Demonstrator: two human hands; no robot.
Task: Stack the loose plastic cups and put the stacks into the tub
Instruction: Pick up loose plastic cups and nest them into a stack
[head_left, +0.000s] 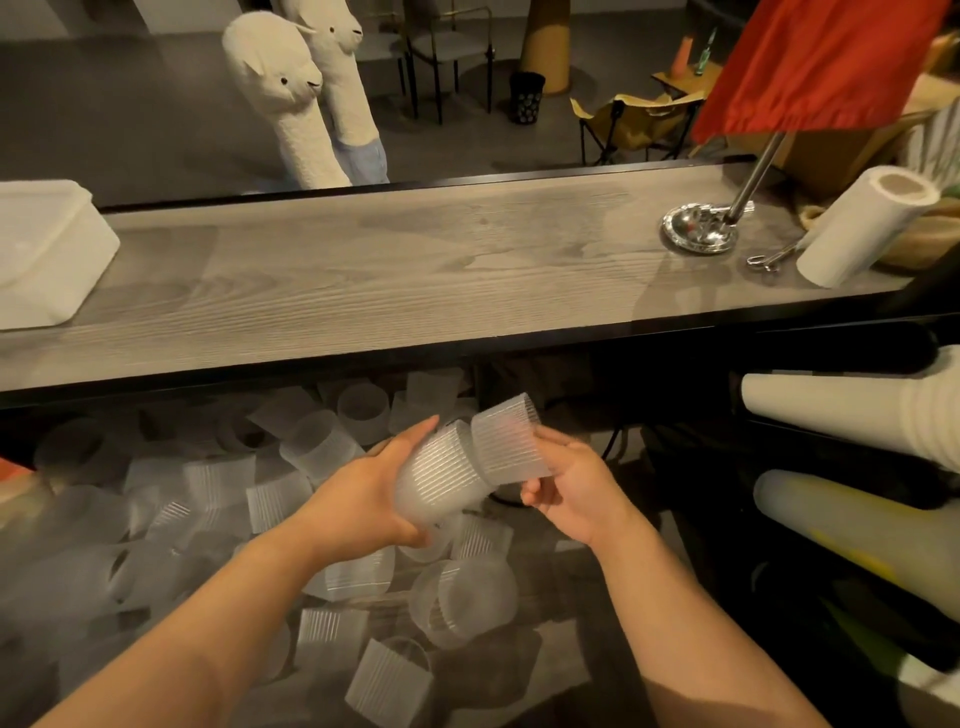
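Two bare hands meet over a heap of loose cups (322, 519). The left hand (363, 499) grips one ribbed cup (441, 483) from the side, fingers curled round its wall. The right hand (576, 488) holds a second ribbed cup (506, 441), pinched between thumb and fingers. The two cups touch, the second one's narrow end meeting the first cup's mouth at a tilt; whether it has entered cannot be told.

Below the hands lie well over a dozen clear plastic cups, tipped every way, some blurred past counting. Above them runs one long wooden counter (389, 280). At its left end sits one white tub (47, 254), well apart from the hands. At the right end stand one paper towel roll (862, 228), one shiny metal dish (698, 228) with a pole rising from it, and one pair of scissors (769, 258) between dish and roll. Behind the counter stand two white plush animals (296, 93). One red cloth (826, 62) hangs at the upper right.
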